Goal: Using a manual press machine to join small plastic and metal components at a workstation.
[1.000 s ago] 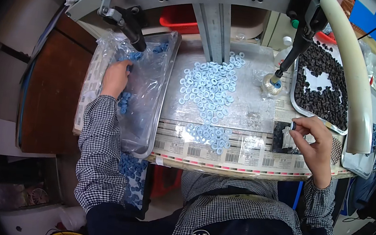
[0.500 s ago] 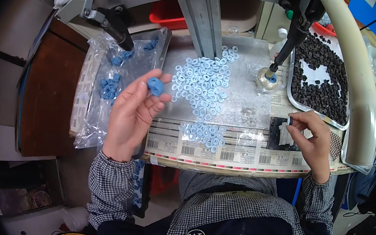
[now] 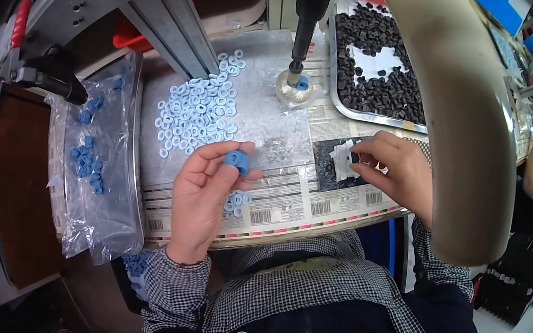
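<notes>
My left hand (image 3: 203, 192) holds a rounded blue rubber-like part (image 3: 236, 162) with a hole in it, between thumb and fingers. It hovers over the near side of the table, partly covering a few pale blue rings (image 3: 237, 203). Beyond it, many more rings (image 3: 196, 114) lie heaped on a metal plate (image 3: 258, 129). My right hand (image 3: 396, 169) pinches a small dark-looking piece (image 3: 355, 157) between thumb and fingertips, too small to name. Below those fingertips lies a dark pad (image 3: 326, 167) with a crumpled white strip (image 3: 344, 163) on it.
A press rod (image 3: 305, 25) points down at a round holder (image 3: 292, 93) with a blue piece in it. At the left, a plastic-lined tray (image 3: 112, 207) carries blue parts. A tray of black pieces (image 3: 374, 103) stands far right. A thick beige tube (image 3: 476, 139) arches beside my right arm.
The view has swung to the right. My left hand has moved right, away from the plastic-lined tray, with the blue part turned in its fingers. My right hand still pinches its small piece by the pad.
</notes>
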Available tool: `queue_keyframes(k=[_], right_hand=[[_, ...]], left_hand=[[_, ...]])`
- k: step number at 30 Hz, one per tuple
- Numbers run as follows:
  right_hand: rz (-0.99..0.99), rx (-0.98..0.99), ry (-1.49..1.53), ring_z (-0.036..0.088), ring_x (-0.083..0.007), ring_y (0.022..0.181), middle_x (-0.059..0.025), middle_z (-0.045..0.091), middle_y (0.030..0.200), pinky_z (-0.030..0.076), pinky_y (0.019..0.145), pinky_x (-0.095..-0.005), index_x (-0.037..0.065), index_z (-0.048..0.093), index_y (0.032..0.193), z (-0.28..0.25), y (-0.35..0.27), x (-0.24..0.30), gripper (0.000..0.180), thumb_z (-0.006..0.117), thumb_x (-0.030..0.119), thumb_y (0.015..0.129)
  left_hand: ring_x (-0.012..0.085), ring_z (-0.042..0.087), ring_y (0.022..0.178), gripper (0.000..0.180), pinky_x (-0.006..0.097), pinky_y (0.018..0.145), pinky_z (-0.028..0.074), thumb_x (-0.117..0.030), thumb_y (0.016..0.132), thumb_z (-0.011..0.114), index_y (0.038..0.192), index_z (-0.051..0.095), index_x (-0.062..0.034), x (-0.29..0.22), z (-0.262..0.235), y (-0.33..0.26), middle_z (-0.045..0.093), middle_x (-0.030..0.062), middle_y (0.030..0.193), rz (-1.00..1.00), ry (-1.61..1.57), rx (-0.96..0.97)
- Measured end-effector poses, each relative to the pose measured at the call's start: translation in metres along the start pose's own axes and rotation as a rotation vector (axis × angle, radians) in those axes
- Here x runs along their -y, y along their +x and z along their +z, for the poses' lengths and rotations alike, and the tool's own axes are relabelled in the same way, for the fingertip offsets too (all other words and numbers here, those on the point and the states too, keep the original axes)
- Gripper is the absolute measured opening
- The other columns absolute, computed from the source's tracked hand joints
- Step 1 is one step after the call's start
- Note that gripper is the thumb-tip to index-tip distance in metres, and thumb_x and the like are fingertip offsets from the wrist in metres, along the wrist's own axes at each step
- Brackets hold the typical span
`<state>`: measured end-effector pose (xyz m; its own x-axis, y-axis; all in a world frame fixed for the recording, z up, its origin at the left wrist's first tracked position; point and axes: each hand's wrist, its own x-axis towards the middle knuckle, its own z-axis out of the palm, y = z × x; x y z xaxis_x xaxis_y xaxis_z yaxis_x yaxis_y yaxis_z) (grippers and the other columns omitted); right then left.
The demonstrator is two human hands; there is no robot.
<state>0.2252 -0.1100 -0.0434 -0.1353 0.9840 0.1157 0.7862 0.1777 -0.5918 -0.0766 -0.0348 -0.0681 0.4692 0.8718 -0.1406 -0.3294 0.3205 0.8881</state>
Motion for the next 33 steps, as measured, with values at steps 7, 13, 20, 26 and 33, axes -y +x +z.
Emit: queue_keyframes(k=[7, 13, 20, 26, 33], right_hand=[[-0.048, 0.090, -0.263, 0.065, -0.0299, 0.074, -0.0097, 0.064, 0.086, 0.053, 0.065, -0.0402, 0.003, 0.067, 0.097, 0.006, 0.000, -0.001, 0.019, 0.073, 0.012, 0.082], [-0.016, -0.037, 0.068, 0.065, -0.0158, 0.068, -0.0075, 0.065, 0.084, 0.053, 0.060, -0.0293, 0.002, 0.070, 0.104, -0.001, 0.006, 0.017, 0.024, 0.077, 0.003, 0.081], [-0.120, -0.059, 0.283, 0.061, -0.0111, 0.069, -0.0042, 0.063, 0.081, 0.050, 0.059, -0.0233, 0.005, 0.072, 0.112, 0.025, 0.016, 0.036, 0.035, 0.079, -0.001, 0.079], [-0.146, -0.116, 0.308, 0.059, -0.0115, 0.067, -0.0030, 0.061, 0.079, 0.050, 0.057, -0.0243, 0.006, 0.073, 0.113, 0.032, 0.019, 0.040, 0.035, 0.078, 0.001, 0.079], [-0.144, -0.086, 0.317, 0.061, -0.0126, 0.068, -0.0040, 0.061, 0.079, 0.051, 0.059, -0.0251, 0.004, 0.072, 0.114, 0.033, 0.019, 0.039, 0.035, 0.078, 0.002, 0.080]], left_hand=[[0.0245, 0.068, 0.108, 0.025, 0.028, 0.089, 0.055, -0.002, 0.101, 0.054, 0.125, 0.051, 0.0021, 0.040, 0.018, 0.005, 0.059, 0.0203, 0.133, -0.089, -0.023, 0.044], [0.0248, 0.067, 0.110, 0.022, 0.031, 0.094, 0.054, 0.001, 0.100, 0.054, 0.121, 0.049, 0.0030, 0.051, 0.028, 0.007, 0.058, 0.0232, 0.133, -0.062, -0.042, 0.147], [0.0209, 0.065, 0.110, 0.024, 0.031, 0.094, 0.055, 0.004, 0.098, 0.057, 0.120, 0.049, 0.0031, 0.064, 0.031, 0.006, 0.060, 0.0208, 0.129, -0.027, -0.114, 0.177], [0.0194, 0.065, 0.109, 0.025, 0.030, 0.094, 0.055, 0.007, 0.096, 0.058, 0.118, 0.049, 0.0030, 0.066, 0.029, 0.005, 0.062, 0.0184, 0.124, -0.033, -0.152, 0.172], [0.0194, 0.066, 0.108, 0.024, 0.029, 0.094, 0.055, 0.008, 0.095, 0.059, 0.117, 0.049, 0.0033, 0.065, 0.029, 0.005, 0.063, 0.0178, 0.122, -0.052, -0.107, 0.184]])
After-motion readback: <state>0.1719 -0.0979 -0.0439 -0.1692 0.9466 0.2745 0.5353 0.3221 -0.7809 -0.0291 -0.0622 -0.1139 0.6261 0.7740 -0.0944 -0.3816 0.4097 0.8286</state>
